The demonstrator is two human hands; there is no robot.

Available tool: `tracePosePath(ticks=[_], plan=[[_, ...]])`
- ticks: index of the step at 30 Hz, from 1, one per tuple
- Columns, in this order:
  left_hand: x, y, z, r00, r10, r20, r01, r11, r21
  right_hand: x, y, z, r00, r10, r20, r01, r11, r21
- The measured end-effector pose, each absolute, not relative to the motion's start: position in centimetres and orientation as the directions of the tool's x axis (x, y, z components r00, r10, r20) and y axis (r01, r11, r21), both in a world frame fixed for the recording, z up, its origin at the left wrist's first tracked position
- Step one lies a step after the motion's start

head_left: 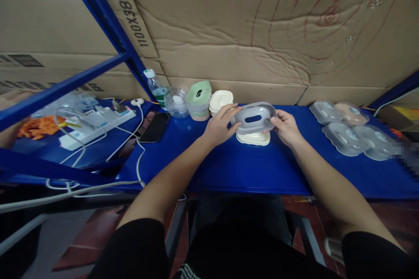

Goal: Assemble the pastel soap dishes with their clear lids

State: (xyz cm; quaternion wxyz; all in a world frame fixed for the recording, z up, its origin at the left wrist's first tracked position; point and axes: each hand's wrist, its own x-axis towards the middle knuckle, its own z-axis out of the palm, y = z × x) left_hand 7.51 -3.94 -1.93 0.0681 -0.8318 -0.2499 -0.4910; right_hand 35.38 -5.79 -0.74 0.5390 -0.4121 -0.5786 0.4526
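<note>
My left hand (222, 126) and my right hand (284, 127) grip opposite sides of a grey rounded dish-shaped piece (262, 121) with an oval slot in its middle. It is tilted toward me, just above a cream-coloured shallow dish (253, 139) on the blue table (245, 170). Whether the two touch, I cannot tell. Behind my left hand stand a stack of cream dishes (221, 97) and a stack of slotted pieces (199, 96), green on top. Clear round plastic lids or bowls (176, 101) are beside them.
Clear-covered grey packs (345, 138) and a peach one (352, 113) lie at the right. On the left are a water bottle (157, 87), a phone (155, 127), a power strip (98, 126), cables, orange pieces (41, 127) and another person's arm (11, 115). A blue frame post (101, 13) stands there.
</note>
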Motion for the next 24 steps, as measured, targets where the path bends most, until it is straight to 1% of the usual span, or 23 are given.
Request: tracePosePath(ticks=[2, 4, 5, 7, 8, 10, 12, 14, 15, 16, 18, 20, 22, 24], plan=[[7.5, -4.0, -1.8, 0.495, 0.285, 0.821, 0.433, -0.9, 0.051, 35.3, -5.6, -0.6, -0.006, 0.975, 0.223, -0.01, 0.223, -0.975], [7.5, -4.0, -1.8, 0.59, 0.243, 0.77, 0.401, -0.916, -0.018, 35.5, -5.4, -0.4, 0.007, 0.978, 0.207, 0.0, 0.207, -0.978], [7.4, -3.9, -1.8, 0.619, 0.246, 0.746, 0.409, -0.912, -0.039, 35.6, -5.2, -0.4, 0.003, 0.978, 0.207, 0.007, 0.206, -0.978], [7.0, -3.4, -1.8, 0.616, 0.293, 0.731, 0.476, -0.878, -0.048, 35.8, -5.1, -0.3, -0.003, 0.974, 0.228, 0.018, 0.228, -0.973], [6.6, -3.1, -1.7, 0.578, 0.329, 0.746, 0.529, -0.848, -0.036, 36.0, -5.1, -0.3, -0.001, 0.968, 0.249, 0.033, 0.249, -0.968], [5.3, -2.4, -1.3, 0.422, 0.416, 0.806, 0.655, -0.754, 0.046, 36.2, -5.2, -0.4, 0.004, 0.949, 0.316, 0.128, 0.313, -0.941], [3.5, -1.5, -0.8, 0.179, 0.5, 0.847, 0.765, -0.612, 0.2, 36.5, -5.3, -0.5, -0.059, 0.918, 0.391, 0.319, 0.389, -0.864], [1.6, -0.7, -0.3, -0.071, 0.551, 0.832, 0.814, -0.45, 0.367, 36.8, -5.4, -0.9, -0.236, 0.883, 0.407, 0.51, 0.469, -0.721], [0.7, -0.4, -0.1, -0.173, 0.56, 0.81, 0.82, -0.374, 0.434, 36.9, -5.5, -1.1, -0.344, 0.863, 0.37, 0.574, 0.505, -0.645], [0.0, 0.0, 0.1, -0.25, 0.571, 0.782, 0.817, -0.31, 0.487, 37.0, -5.5, -1.3, -0.44, 0.845, 0.305, 0.62, 0.532, -0.578], [-1.0, 0.5, 0.1, -0.344, 0.6, 0.722, 0.798, -0.218, 0.562, 37.2, -5.4, -1.8, -0.555, 0.82, 0.139, 0.688, 0.547, -0.478], [-1.4, 0.9, -0.1, -0.374, 0.645, 0.667, 0.779, -0.173, 0.603, 37.4, -5.3, -2.3, -0.575, 0.818, 0.003, 0.747, 0.526, -0.407], [-1.4, 1.1, -0.4, -0.373, 0.672, 0.64, 0.77, -0.161, 0.618, 37.7, -5.1, -2.6, -0.561, 0.826, -0.049, 0.783, 0.511, -0.355], [-1.4, 1.2, -0.6, -0.359, 0.676, 0.644, 0.771, -0.174, 0.612, 38.1, -5.0, -2.7, -0.548, 0.835, -0.047, 0.797, 0.505, -0.329]])
